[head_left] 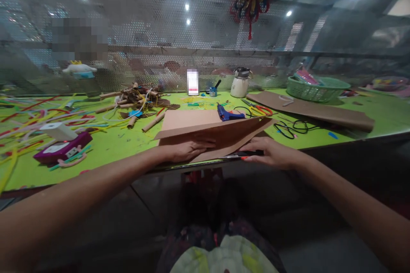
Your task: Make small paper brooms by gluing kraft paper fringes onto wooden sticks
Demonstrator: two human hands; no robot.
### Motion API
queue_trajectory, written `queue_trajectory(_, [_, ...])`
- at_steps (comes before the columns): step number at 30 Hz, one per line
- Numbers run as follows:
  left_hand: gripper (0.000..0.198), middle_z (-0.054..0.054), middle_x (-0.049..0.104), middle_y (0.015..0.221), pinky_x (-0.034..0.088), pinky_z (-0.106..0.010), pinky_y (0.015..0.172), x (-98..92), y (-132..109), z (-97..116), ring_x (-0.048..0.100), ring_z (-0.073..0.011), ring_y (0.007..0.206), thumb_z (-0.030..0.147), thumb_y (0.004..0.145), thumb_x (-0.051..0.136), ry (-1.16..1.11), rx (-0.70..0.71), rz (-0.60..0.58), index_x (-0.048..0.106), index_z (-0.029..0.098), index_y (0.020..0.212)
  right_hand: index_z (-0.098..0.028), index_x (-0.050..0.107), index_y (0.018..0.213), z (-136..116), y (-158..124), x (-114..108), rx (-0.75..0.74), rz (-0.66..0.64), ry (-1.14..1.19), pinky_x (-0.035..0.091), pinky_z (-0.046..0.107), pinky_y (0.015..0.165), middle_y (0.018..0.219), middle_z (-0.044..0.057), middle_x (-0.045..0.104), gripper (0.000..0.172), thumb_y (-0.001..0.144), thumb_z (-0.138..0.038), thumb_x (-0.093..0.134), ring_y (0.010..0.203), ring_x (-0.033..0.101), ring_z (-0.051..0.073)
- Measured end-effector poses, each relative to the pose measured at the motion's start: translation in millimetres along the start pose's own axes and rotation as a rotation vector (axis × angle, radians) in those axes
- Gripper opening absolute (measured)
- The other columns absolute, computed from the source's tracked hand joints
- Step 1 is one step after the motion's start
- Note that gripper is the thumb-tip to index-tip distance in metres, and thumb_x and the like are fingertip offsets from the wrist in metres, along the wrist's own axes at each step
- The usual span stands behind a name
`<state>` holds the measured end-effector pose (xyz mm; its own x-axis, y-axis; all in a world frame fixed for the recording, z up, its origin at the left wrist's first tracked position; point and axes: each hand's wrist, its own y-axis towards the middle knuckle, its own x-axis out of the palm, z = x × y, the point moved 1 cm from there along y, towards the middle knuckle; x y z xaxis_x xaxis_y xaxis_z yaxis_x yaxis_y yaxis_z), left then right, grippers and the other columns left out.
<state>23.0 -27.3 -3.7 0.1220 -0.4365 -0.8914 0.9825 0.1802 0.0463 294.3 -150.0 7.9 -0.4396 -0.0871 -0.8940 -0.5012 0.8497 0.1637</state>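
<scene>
Brown cardboard [188, 120] lies folded at the table's front edge, its upper flap raised toward the right. My left hand [188, 150] rests on the lower layer with fingers stretched out, partly under the lifted flap. At the right end of the fold, my right hand [272, 152] is closed around a dark-handled knife [253, 152]. Its thin blade points left along the lower sheet near the table edge; part of it is hidden. A blue glue gun [229, 114] lies on the cardboard's far side, and orange-and-yellow scissors [261, 110] are just right of it.
Behind stand a lit phone [192, 82], a small blue jar [213, 91] and a white jug [240, 83]. Rolled paper sticks [137, 100], coloured strips and a purple power strip [64, 148] lie left. At right are a cardboard sheet [314, 111], green basket [317, 89] and black cable [290, 129].
</scene>
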Motion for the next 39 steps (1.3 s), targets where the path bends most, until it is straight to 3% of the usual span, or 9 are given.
queue_trajectory(8, [0.043, -0.002, 0.043, 0.139, 0.026, -0.028, 0.107, -2.4, -1.4, 4.2, 0.037, -0.0169, 0.129, 0.032, 0.096, 0.026, -0.017, -0.051, -0.021, 0.044, 0.023, 0.133, -0.019, 0.064, 0.113, -18.3, 24.4, 8.2, -0.021, -0.021, -0.094, 0.043, 0.035, 0.089, 0.109, 0.012, 0.064, 0.035, 0.086, -0.038, 0.053, 0.101, 0.059, 0.025])
queue_trajectory(17, [0.041, -0.003, 0.041, 0.141, 0.022, -0.032, 0.110, -3.8, 0.5, 6.5, 0.030, -0.0181, 0.133, 0.027, 0.094, 0.030, 0.006, -0.020, -0.003, 0.046, 0.023, 0.132, -0.021, 0.064, 0.113, -19.6, 15.9, 11.7, -0.016, -0.009, -0.058, 0.044, 0.035, 0.084, 0.099, 0.011, 0.063, 0.035, 0.088, -0.040, 0.050, 0.093, 0.059, 0.023])
queue_trajectory(20, [0.042, -0.002, 0.041, 0.141, 0.025, -0.028, 0.108, -3.9, -0.3, 6.6, 0.035, -0.0172, 0.130, 0.029, 0.095, 0.028, -0.023, -0.035, -0.022, 0.044, 0.024, 0.133, -0.022, 0.065, 0.112, -27.0, 22.5, 11.5, -0.035, -0.012, -0.045, 0.046, 0.032, 0.079, 0.094, 0.009, 0.061, 0.034, 0.087, -0.041, 0.050, 0.086, 0.058, 0.021])
queue_trajectory(24, [0.043, -0.004, 0.044, 0.139, 0.025, -0.025, 0.107, -3.1, -1.2, 6.3, 0.038, -0.0178, 0.128, 0.030, 0.094, 0.030, -0.069, -0.054, -0.013, 0.047, 0.019, 0.131, -0.022, 0.064, 0.113, -38.5, 36.9, 17.4, -0.034, -0.028, -0.060, 0.045, 0.033, 0.082, 0.097, 0.009, 0.057, 0.034, 0.087, -0.039, 0.050, 0.088, 0.056, 0.021])
queue_trajectory(28, [0.043, -0.001, 0.046, 0.137, 0.030, -0.024, 0.103, -4.8, -3.1, 8.4, 0.044, -0.0160, 0.124, 0.032, 0.095, 0.030, -0.103, -0.064, -0.044, 0.043, 0.023, 0.134, -0.021, 0.064, 0.113, -40.3, 39.2, 25.4, -0.037, -0.021, -0.099, 0.043, 0.035, 0.084, 0.102, 0.011, 0.056, 0.033, 0.088, -0.037, 0.050, 0.096, 0.053, 0.023])
queue_trajectory(34, [0.042, -0.001, 0.039, 0.142, 0.023, -0.029, 0.108, -5.5, -2.6, 4.5, 0.033, -0.0167, 0.131, 0.032, 0.095, 0.028, 0.057, 0.044, 0.000, 0.042, 0.027, 0.135, -0.021, 0.062, 0.114, -37.8, 27.1, 27.0, -0.060, -0.022, -0.086, 0.043, 0.034, 0.080, 0.097, 0.010, 0.055, 0.033, 0.090, -0.037, 0.046, 0.091, 0.051, 0.022])
queue_trajectory(39, [0.042, -0.007, 0.046, 0.137, 0.023, -0.036, 0.108, -0.4, -0.8, -7.5, 0.035, -0.0198, 0.129, 0.031, 0.095, 0.029, 0.156, 0.149, 0.075, 0.045, 0.023, 0.132, -0.020, 0.063, 0.112, -45.1, 41.0, 33.0, -0.128, -0.015, -0.061, 0.043, 0.034, 0.081, 0.096, 0.010, 0.055, 0.032, 0.090, -0.036, 0.046, 0.091, 0.050, 0.022])
